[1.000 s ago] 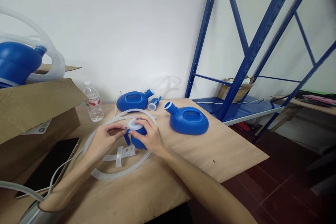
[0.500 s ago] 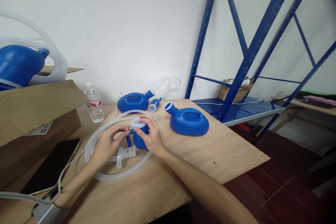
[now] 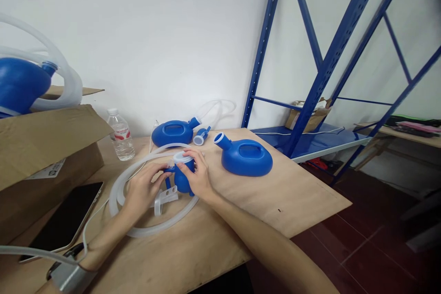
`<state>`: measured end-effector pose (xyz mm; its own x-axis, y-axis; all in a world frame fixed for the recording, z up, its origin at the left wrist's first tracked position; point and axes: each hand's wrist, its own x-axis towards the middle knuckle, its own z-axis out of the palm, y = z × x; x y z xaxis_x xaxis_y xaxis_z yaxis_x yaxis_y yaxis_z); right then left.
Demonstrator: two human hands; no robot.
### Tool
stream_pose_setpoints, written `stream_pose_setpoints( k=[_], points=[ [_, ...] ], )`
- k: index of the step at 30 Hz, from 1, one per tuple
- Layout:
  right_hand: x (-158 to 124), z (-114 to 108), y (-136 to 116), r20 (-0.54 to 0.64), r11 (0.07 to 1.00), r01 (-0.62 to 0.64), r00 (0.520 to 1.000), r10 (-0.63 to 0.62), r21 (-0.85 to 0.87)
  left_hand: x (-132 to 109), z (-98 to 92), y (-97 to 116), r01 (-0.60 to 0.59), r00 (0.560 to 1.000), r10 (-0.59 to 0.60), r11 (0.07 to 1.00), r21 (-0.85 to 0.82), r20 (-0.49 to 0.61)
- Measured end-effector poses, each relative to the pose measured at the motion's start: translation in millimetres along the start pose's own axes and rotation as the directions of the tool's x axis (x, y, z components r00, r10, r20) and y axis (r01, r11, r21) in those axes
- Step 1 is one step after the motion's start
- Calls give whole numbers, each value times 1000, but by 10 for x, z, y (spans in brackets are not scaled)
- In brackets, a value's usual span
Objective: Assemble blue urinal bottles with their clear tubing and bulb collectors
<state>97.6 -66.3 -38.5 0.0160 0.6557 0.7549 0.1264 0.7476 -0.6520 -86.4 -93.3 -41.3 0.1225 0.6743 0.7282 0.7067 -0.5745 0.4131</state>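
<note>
A small blue plastic urinal cup with a white rim (image 3: 184,182) stands between my hands, mouth tilted upward. My right hand (image 3: 199,171) is wrapped around its right side, fingers at the rim. The fingertips of my left hand (image 3: 147,183) pinch the cup's blue side tab, where a small clear piece shows. Around the cup lies a coiled translucent hose (image 3: 156,229). A clear plastic strap with holes (image 3: 166,196) rests on the wooden table (image 3: 227,220) just below the cup. To the right sits a blue urinal bottle with a handle (image 3: 247,158).
Toward the wall are another blue urinal bottle (image 3: 172,134) and a second blue cup (image 3: 201,136). A water bottle (image 3: 121,138), a black tablet (image 3: 67,213) and a cardboard box (image 3: 51,147) are at left. Blue metal shelving (image 3: 320,92) rises at right.
The left fingers have shifted slightly on the cup's side tab, and more of the blue tab shows. The right hand keeps its hold. The whole view has moved a little.
</note>
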Motion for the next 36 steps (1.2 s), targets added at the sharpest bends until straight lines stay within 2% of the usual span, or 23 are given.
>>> stream_pose_setpoints(
  k=[6, 10, 13, 17, 22, 26, 30, 36],
  points=[
    [4, 19, -4, -25, 1000, -14, 1000, 14, 6, -1, 10, 56, -90, 996, 86, 975, 205, 26],
    [13, 31, 4, -43, 1000, -27, 999, 26, -17, -38, 49, 73, -118, 993, 107, 900, 419, 50],
    [16, 30, 5, -57, 1000, -24, 998, 23, -17, -73, 75, 75, -161, 987, 154, 854, 495, 54],
    [12, 18, -3, -72, 1000, -13, 997, 13, -5, -94, 87, 106, -216, 976, 206, 844, 491, 75],
    [11, 20, -10, -111, 996, -84, 990, 85, 22, -64, 126, 150, -117, 993, 89, 883, 455, 82],
    [11, 31, -17, -106, 996, -84, 991, 86, 29, -54, 137, 85, -106, 992, 73, 918, 382, 100],
    [11, 24, 2, -85, 998, -60, 995, 61, 18, -55, 75, -41, -218, 974, 179, 912, 348, 141],
    [11, -34, 102, -70, 998, -57, 996, 57, 3, 47, -41, -32, -442, 895, 368, 805, 396, 252]
  ],
)
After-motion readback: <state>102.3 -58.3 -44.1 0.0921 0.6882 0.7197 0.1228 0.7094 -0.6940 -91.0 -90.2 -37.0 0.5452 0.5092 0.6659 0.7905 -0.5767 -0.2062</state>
